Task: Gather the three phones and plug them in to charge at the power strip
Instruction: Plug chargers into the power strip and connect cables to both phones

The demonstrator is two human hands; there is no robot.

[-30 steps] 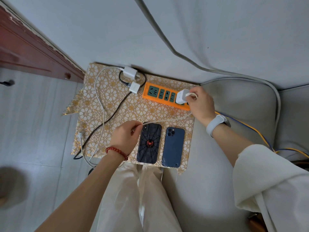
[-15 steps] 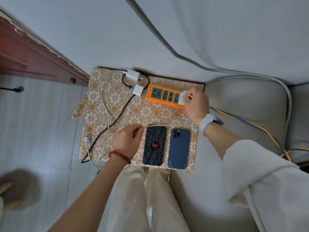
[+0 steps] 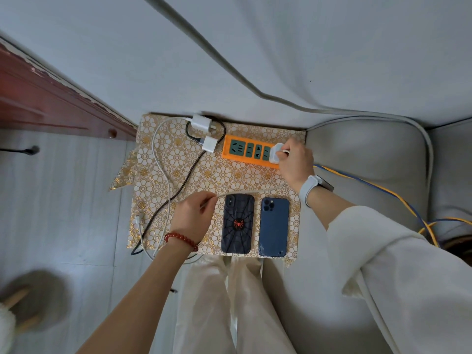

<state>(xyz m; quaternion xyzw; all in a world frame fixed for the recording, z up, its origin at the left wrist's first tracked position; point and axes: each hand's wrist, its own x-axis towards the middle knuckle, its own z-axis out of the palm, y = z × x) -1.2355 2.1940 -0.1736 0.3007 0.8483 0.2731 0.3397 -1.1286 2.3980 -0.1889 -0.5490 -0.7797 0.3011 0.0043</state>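
Two phones lie face down on a gold-patterned table (image 3: 178,169): one in a black spider-web case (image 3: 238,223), one dark blue (image 3: 273,227) to its right. An orange power strip (image 3: 249,152) sits at the back. My right hand (image 3: 296,163) grips a white charger plug (image 3: 275,155) at the strip's right end. My left hand (image 3: 194,213) pinches that plug's white cable (image 3: 245,193) just left of the black phone. A third phone is not in view.
Two more white charger plugs (image 3: 201,122) (image 3: 210,144) lie left of the strip, with a white cable (image 3: 159,159) and a black braided cable (image 3: 184,180) trailing over the table's left side. A grey sofa cushion (image 3: 362,159) is on the right, with blue and yellow wires (image 3: 378,190).
My right hand has pushed the white plug down onto the strip's right end. My left hand has kept its hold on the cable. The camera view shifted slightly.
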